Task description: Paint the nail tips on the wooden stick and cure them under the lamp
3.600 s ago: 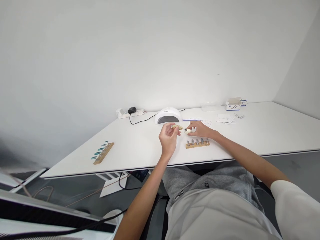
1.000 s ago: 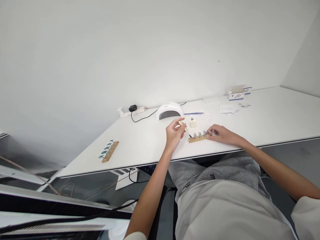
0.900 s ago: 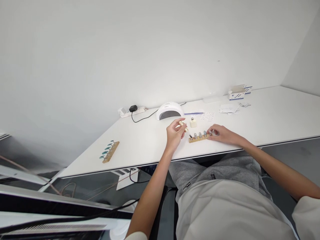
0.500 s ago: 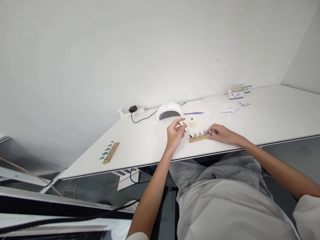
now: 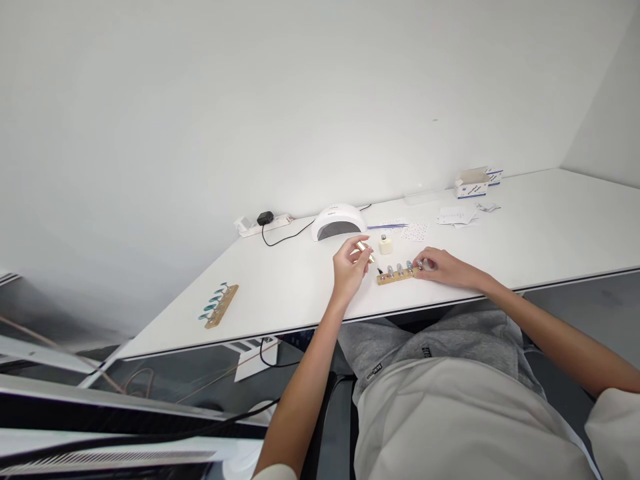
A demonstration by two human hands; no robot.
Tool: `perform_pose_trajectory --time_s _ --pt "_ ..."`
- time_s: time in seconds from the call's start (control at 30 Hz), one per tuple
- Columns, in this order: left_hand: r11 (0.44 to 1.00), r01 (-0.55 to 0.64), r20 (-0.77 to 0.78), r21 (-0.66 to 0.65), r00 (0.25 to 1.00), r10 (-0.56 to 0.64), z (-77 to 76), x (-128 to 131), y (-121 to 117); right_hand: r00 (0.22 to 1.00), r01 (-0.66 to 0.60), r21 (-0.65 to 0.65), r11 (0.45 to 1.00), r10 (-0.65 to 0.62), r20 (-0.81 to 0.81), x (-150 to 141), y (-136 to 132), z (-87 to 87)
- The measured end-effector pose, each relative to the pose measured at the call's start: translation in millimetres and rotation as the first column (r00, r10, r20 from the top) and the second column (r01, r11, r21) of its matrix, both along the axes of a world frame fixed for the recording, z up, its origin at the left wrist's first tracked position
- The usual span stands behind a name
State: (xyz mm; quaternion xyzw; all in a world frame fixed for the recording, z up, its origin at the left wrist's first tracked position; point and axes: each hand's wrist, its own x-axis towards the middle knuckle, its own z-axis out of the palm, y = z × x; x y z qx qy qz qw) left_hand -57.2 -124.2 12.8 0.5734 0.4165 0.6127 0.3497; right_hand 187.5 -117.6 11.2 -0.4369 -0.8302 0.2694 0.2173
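Gold brush cap (image 5: 365,252) pinched by left hand (image 5: 349,270), bristles (image 5: 380,271) held at end of wooden rack (image 5: 395,279), gripped by right hand (image 5: 443,268). Brushwork judged underway; steady rack needed.

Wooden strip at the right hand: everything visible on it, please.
The wooden strip is a narrow, light-brown bar, apparently wood, lying slightly slanted on the white table. Five nail-shaped pieces stand on it in a row on shiny, metallic-looking mounts; most look silvery. The right hand pinches its right end. A dark brush tip is at the leftmost piece; contact unclear.
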Motion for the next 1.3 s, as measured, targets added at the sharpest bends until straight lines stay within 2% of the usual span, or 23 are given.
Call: perform_pose_trajectory --time_s 0.43,0.77,0.97,1.2,1.3 --pt "0.999 -0.037 0.003 0.033 0.999 0.037 0.0 0.6 0.1 1.0 -0.004 0.017 1.0 0.003 0.01 -0.3 0.1 0.6" --pt "0.995 -0.078 0.005 0.059 0.997 0.078 -3.0 -2.7 0.6 0.999 0.03 -0.031 0.999 -0.031 -0.028 2.2 2.4 -2.0" --pt "0.988 -0.116 0.063 0.104 0.992 0.11 -1.1 -2.6 -2.0 0.997 0.01 -0.065 0.998 -0.015 -0.08 10.5 9.6 -3.9" --pt "0.985 -0.132 0.135 0.112 0.984 0.116 0.8 -2.3 -2.7 0.995 0.056 -0.039 0.998 -0.059 -0.081 2.6 4.6 -4.1" --pt "0.984 -0.138 0.155 0.113 0.981 0.12 1.8 -2.2 -3.4 0.994 0.036 -0.055 0.998 -0.042 -0.101 5.9 8.1 -3.5"
